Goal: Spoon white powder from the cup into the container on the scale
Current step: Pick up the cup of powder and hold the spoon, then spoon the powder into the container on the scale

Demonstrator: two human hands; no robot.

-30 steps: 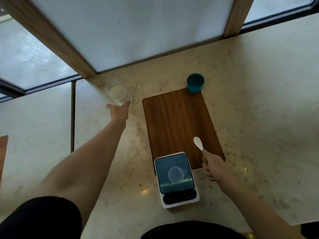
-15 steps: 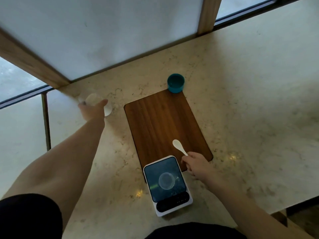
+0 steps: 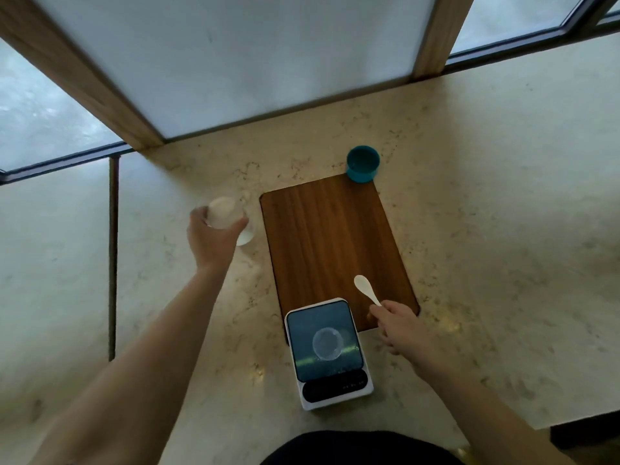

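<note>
A clear plastic cup (image 3: 225,213) with white powder in it is tilted in the grip of my left hand (image 3: 210,239), left of the wooden board (image 3: 330,239). My right hand (image 3: 399,325) holds a white spoon (image 3: 366,288) by its handle, bowl pointing up-left over the board's near right corner. A white scale (image 3: 330,354) with a dark glass top lies at the board's near edge. A small clear round container (image 3: 327,344) sits on the middle of the scale.
A teal cup (image 3: 363,163) stands at the board's far right corner. The marble counter (image 3: 486,229) runs to a window wall with wooden posts at the back. The counter's near right edge drops off by my right forearm.
My left hand has closed around the powder cup and drawn it nearer the board. My right hand with the spoon has stayed beside the scale. The camera has shifted.
</note>
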